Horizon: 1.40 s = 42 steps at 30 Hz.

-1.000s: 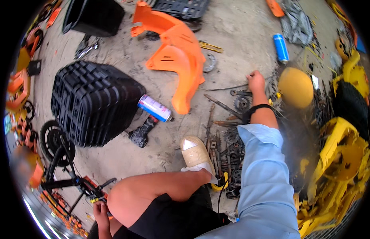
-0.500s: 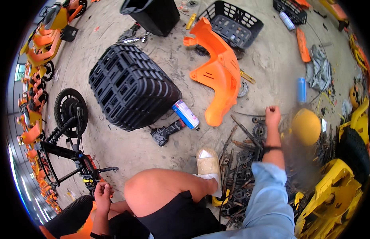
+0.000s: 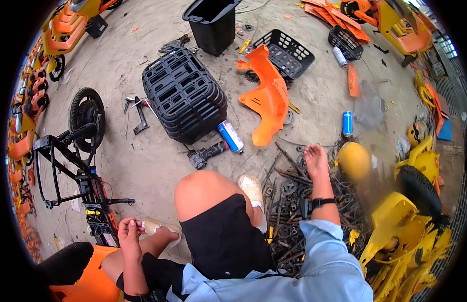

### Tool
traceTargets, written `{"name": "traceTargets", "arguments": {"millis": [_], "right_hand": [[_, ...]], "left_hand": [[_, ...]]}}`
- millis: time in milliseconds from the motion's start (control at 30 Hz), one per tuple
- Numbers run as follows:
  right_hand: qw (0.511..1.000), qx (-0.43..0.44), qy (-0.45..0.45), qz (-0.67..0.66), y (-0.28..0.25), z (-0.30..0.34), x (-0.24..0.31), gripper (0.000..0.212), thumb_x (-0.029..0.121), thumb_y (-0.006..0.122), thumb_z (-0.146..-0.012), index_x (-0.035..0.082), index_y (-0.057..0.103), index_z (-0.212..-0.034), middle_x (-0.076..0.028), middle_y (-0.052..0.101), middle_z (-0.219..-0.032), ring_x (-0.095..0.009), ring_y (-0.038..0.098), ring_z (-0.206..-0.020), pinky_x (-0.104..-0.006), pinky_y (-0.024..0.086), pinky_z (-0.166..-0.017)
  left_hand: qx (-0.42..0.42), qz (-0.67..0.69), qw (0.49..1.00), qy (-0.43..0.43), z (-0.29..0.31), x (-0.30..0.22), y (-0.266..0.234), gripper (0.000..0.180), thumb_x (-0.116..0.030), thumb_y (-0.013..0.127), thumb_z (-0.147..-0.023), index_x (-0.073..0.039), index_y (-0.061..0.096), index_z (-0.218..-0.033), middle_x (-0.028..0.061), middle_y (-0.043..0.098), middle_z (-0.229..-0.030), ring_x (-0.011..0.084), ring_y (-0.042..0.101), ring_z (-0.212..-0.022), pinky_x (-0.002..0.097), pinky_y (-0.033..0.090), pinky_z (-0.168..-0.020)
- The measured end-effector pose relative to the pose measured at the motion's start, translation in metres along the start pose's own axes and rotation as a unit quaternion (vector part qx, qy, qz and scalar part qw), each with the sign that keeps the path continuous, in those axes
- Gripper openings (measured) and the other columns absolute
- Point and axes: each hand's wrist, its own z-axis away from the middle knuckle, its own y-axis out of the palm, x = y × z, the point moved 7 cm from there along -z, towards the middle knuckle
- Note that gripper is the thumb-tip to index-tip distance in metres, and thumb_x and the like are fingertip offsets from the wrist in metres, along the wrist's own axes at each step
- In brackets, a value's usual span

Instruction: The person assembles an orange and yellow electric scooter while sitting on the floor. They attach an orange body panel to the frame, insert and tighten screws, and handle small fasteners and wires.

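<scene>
My left hand (image 3: 130, 233) is raised at the lower left, its thumb and fingers drawn together; whether they pinch something small I cannot make out. Nearest to it is the stripped black frame (image 3: 81, 186) of a two-wheeler lying on the floor. At the right, my right hand (image 3: 315, 160) is palm up with loosely curled fingers and nothing visible in it. It hovers over a heap of greasy metal parts (image 3: 294, 211), beside a yellow rounded shell (image 3: 354, 160). An orange body panel (image 3: 266, 95) lies ahead of it.
An overturned black crate (image 3: 185, 95) stands ahead, with a spray can (image 3: 230, 136) and a cordless power tool (image 3: 206, 155) beside it. Farther off are a black bin (image 3: 213, 32) and a black basket (image 3: 289, 55). Yellow panels (image 3: 402, 226) pile up at right, near a blue can (image 3: 347, 124).
The view has shifted, showing more of the far floor and my left foot. My right hand has turned from a closed fist to palm up with looser fingers. My left hand stays raised.
</scene>
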Motion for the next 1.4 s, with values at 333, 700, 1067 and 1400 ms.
{"name": "traceTargets", "arguments": {"millis": [333, 700, 1067, 1400], "right_hand": [[0.793, -0.102, -0.141, 0.584, -0.029, -0.124, -0.058, 0.03, 0.012, 0.056, -0.083, 0.0, 0.069, -0.107, -0.021, 0.07, -0.103, -0.032, 0.067, -0.097, -0.0383, 0.052, -0.086], [0.888, -0.051, -0.144, 0.434, 0.075, -0.138, -0.174, 0.026, 0.01, 0.054, -0.084, 0.001, 0.068, -0.103, -0.023, 0.068, -0.107, -0.036, 0.064, -0.103, -0.0424, 0.049, -0.089], [0.753, -0.26, -0.083, 0.599, 0.026, -0.168, -0.086, 0.023, 0.031, 0.071, -0.083, 0.012, 0.074, -0.095, -0.014, 0.071, -0.099, -0.033, 0.068, -0.092, -0.0446, 0.054, -0.079], [0.665, -0.291, -0.071, 0.684, 0.055, -0.188, -0.091, 0.032, 0.037, 0.077, -0.079, 0.007, 0.074, -0.093, -0.015, 0.072, -0.097, -0.033, 0.069, -0.09, -0.0436, 0.056, -0.076]], "left_hand": [[-0.005, -0.062, 0.997, -0.041, -0.021, 0.045, -0.021, 0.012, -0.017, 0.052, -0.101, -0.006, 0.055, -0.105, 0.0041, 0.059, -0.088, 0.0101, 0.055, -0.071, 0.0227, 0.046, -0.065], [0.02, -0.168, 0.982, -0.081, -0.043, 0.05, 0.034, 0.016, -0.012, 0.056, -0.097, -0.002, 0.057, -0.109, 0.0057, 0.065, -0.104, 0.0128, 0.062, -0.092, 0.0268, 0.05, -0.081], [-0.003, -0.174, 0.978, -0.117, -0.033, 0.055, 0.03, 0.014, -0.014, 0.053, -0.101, -0.001, 0.055, -0.102, 0.0049, 0.063, -0.095, 0.0095, 0.059, -0.085, 0.0236, 0.049, -0.075], [-0.024, -0.226, 0.97, -0.089, -0.04, 0.038, 0.042, 0.014, -0.014, 0.051, -0.102, -0.001, 0.056, -0.102, 0.0046, 0.062, -0.092, 0.0086, 0.058, -0.079, 0.0222, 0.048, -0.07]]}}
